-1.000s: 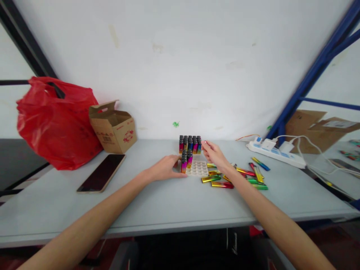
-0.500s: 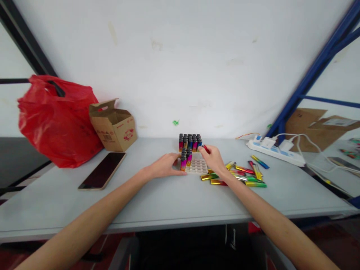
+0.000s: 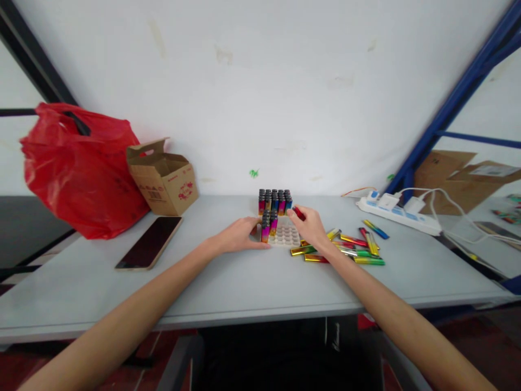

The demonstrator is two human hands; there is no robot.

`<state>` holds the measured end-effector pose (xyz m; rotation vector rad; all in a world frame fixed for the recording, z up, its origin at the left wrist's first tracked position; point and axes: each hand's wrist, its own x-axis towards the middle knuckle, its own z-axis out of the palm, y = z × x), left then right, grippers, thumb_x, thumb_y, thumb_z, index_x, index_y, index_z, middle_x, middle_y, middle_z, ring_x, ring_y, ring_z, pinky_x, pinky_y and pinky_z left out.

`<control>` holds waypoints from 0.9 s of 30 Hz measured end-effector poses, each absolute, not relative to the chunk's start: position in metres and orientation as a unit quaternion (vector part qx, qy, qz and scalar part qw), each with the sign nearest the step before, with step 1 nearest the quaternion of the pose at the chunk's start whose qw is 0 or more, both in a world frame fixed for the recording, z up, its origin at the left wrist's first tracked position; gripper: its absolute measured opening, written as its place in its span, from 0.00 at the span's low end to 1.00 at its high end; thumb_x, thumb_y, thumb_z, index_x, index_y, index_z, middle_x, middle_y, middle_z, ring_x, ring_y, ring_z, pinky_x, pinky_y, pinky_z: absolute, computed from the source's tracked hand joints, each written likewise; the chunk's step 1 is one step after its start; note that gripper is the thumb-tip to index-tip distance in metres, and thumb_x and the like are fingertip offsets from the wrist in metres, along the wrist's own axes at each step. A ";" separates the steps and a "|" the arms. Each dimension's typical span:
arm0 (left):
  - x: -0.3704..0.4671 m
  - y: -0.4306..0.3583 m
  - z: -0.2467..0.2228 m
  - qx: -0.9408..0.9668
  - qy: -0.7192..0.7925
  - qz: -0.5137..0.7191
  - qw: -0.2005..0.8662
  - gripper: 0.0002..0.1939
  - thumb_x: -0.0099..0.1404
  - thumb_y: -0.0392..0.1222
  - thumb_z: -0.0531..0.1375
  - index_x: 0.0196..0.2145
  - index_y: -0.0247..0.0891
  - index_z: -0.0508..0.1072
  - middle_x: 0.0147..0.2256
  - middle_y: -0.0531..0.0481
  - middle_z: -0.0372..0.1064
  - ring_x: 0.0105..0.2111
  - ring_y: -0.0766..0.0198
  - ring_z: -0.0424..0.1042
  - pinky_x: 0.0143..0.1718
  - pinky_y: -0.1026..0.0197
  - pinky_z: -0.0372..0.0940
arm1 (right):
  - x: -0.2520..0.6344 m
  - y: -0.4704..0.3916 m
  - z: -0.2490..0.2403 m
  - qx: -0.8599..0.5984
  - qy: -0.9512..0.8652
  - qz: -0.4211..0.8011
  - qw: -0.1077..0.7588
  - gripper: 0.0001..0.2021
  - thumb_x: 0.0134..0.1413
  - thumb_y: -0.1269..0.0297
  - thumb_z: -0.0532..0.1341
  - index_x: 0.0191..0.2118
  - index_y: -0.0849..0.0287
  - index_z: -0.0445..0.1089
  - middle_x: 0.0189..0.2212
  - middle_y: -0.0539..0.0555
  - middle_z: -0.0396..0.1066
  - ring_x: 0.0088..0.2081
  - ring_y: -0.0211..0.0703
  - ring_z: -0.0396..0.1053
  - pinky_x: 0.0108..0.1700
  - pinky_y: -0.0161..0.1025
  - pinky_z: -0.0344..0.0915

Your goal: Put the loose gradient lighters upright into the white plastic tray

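A white tray [image 3: 287, 236] with round pockets lies on the table before me. Lighters with black tops [image 3: 266, 228], purple fading to yellow, stand upright in its left part; the pockets to the right hold none. My left hand [image 3: 240, 235] grips the tray's left edge, its thumb along the front corner and the other fingers partly hidden behind. Pinched in my right hand [image 3: 308, 224] is a red lighter [image 3: 299, 213], over the tray's right back side. Just behind the tray stands a block of upright lighters [image 3: 275, 202] in mixed colours.
Loose shiny lighters [image 3: 345, 247] lie in a pile right of the tray, partly under my right forearm. A white power strip [image 3: 399, 216] with chargers is at the right. A phone [image 3: 150, 243], an open cardboard box [image 3: 163, 182] and a red plastic bag [image 3: 81, 174] occupy the left.
The view has tilted slightly, so the table sits a little higher in the picture. Both hands keep about the same places, the red lighter still in my right hand.
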<state>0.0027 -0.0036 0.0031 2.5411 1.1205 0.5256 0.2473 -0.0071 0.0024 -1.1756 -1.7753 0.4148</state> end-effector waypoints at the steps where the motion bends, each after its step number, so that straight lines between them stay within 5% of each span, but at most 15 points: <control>1: 0.003 -0.004 0.003 0.887 0.393 0.183 0.157 0.32 0.58 0.66 0.66 0.47 0.36 0.74 0.36 0.47 0.74 0.33 0.55 0.71 0.35 0.58 0.63 | 0.248 -0.008 0.003 -0.475 -0.727 0.175 0.464 0.23 0.65 0.47 0.55 0.23 0.55 0.54 0.19 0.45 0.52 0.25 0.37 0.52 0.29 0.38 0.48; 7: 0.002 -0.002 0.001 0.889 0.385 0.190 0.158 0.32 0.58 0.66 0.66 0.47 0.37 0.74 0.36 0.47 0.75 0.33 0.56 0.71 0.35 0.58 0.63 | 0.255 -0.012 0.009 -0.396 -0.805 0.173 0.407 0.25 0.72 0.42 0.47 0.32 0.55 0.63 0.30 0.52 0.68 0.31 0.42 0.66 0.35 0.38 0.61; 13: 0.001 -0.002 0.001 0.889 0.394 0.176 0.154 0.33 0.58 0.69 0.65 0.47 0.36 0.74 0.37 0.47 0.75 0.34 0.55 0.71 0.35 0.58 0.63 | 0.259 -0.015 0.006 -0.398 -0.853 0.142 0.307 0.25 0.74 0.46 0.48 0.28 0.56 0.62 0.22 0.48 0.67 0.25 0.39 0.64 0.33 0.37 0.57; 22: 0.003 -0.004 0.003 0.889 0.392 0.188 0.146 0.33 0.58 0.67 0.66 0.47 0.37 0.75 0.36 0.47 0.74 0.33 0.56 0.71 0.35 0.58 0.63 | 0.245 -0.013 -0.006 -0.357 -0.895 0.076 0.255 0.18 0.74 0.50 0.52 0.40 0.58 0.70 0.34 0.57 0.76 0.35 0.46 0.72 0.39 0.39 0.63; 27: 0.002 -0.003 0.002 0.889 0.396 0.184 0.141 0.32 0.58 0.68 0.66 0.47 0.37 0.75 0.36 0.47 0.75 0.33 0.56 0.71 0.35 0.58 0.63 | 0.244 -0.017 -0.001 -0.397 -0.892 0.027 0.214 0.19 0.71 0.49 0.57 0.33 0.59 0.71 0.32 0.57 0.74 0.34 0.45 0.71 0.39 0.39 0.63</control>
